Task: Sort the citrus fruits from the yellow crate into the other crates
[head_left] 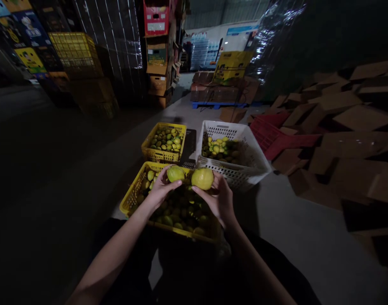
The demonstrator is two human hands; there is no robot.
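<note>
My left hand (160, 190) holds a green-yellow fruit (175, 173) by its fingertips. My right hand (217, 199) holds a larger yellow fruit (202, 178) beside it. Both hands hover over the near yellow crate (130, 197), which is full of green and yellow fruit. Beyond it a second yellow crate (149, 146) holds more fruit. A white crate (257, 159) to the right is partly filled with fruit. My forearms reach in from the bottom of the view.
Flattened cardboard boxes (339, 127) and red crates (273, 137) pile up on the right. Stacked cartons and yellow crates (75, 53) stand at the back left, a blue pallet (219, 104) with boxes behind. Grey concrete floor (295, 220) surrounds the crates.
</note>
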